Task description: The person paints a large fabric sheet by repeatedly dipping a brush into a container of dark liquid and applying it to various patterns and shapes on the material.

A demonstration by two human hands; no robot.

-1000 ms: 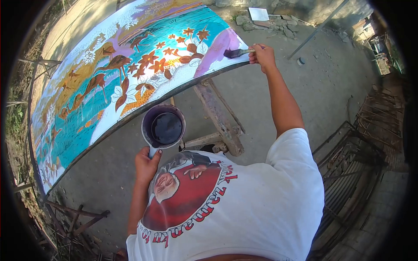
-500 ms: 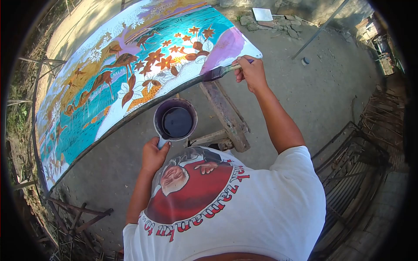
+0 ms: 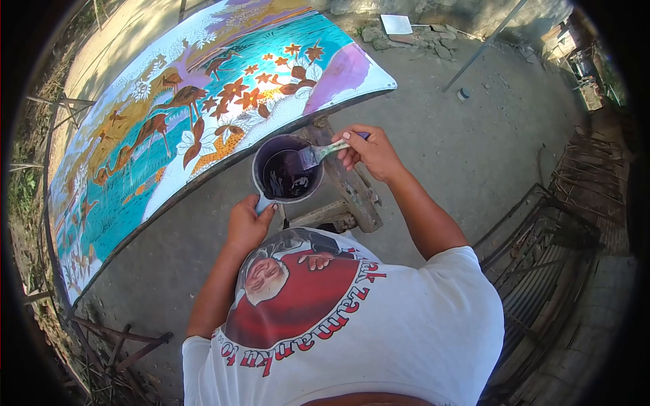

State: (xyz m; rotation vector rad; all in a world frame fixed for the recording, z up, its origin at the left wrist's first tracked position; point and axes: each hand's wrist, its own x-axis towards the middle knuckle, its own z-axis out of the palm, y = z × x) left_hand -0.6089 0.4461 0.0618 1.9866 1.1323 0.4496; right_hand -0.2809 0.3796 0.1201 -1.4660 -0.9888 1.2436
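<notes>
Step in hand, as judged from the hands: loading the brush.

The left hand [image 3: 247, 223] grips the short handle of the paint pot [image 3: 265, 150] and holds it level in front of the body, near the right-hand end of the painted sheet [image 3: 203, 108] and just off its near edge. The pot contains dark purple paint [image 3: 284, 181]. The right hand [image 3: 369, 152] pinches the handle of the flat brush [image 3: 325, 150] between thumb and fingers. The bristles sit inside the pot, at or in the paint; how deep they go cannot be told.

The sheet stretches away to the far left and carries leaves, flowers and turquoise ground. A purple patch [image 3: 342, 74] of matching colour lies at its far right corner. A wooden trestle [image 3: 352, 193] stands under that end, on the concrete ground [image 3: 474, 149].

Requirements for the next move:
- Keep the pot level in the left hand.
- Draw the bristles against the pot's rim to shed excess.
- Carry the brush clear of the finished areas, since a drip there would mark the colours.
</notes>
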